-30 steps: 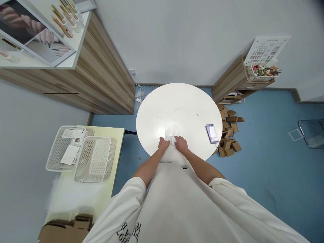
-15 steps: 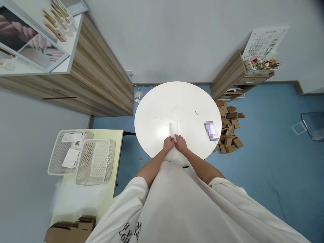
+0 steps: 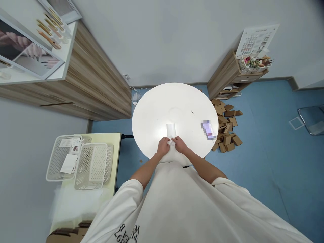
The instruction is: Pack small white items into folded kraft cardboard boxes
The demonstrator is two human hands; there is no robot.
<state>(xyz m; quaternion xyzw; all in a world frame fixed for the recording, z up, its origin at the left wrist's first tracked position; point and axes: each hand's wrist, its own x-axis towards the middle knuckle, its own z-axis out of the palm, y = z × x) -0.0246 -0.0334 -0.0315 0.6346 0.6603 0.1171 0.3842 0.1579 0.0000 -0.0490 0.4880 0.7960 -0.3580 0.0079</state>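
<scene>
A white sheet-like piece (image 3: 170, 128), perhaps paper or a flat packet, lies on the round white table (image 3: 152, 104) near its front edge. Its near end looks folded or creased between my hands. My left hand (image 3: 163, 146) grips that end from the left with curled fingers. From the right, my right hand (image 3: 180, 145) pinches the same end, fingertips pressed on it. Exact fingertip contact is too small to make out.
A pixelated purple phone-like object (image 3: 208, 130) lies on the table's right side. Several small cardboard boxes (image 3: 229, 130) are heaped on the floor beyond. White plastic baskets (image 3: 92, 165) stand on a yellowish side table (image 3: 115, 148) at left. Wooden cabinets flank the back wall.
My hands have drawn slightly apart at the near end of the white piece, exposing more of it between them. The whole view has shifted a little.
</scene>
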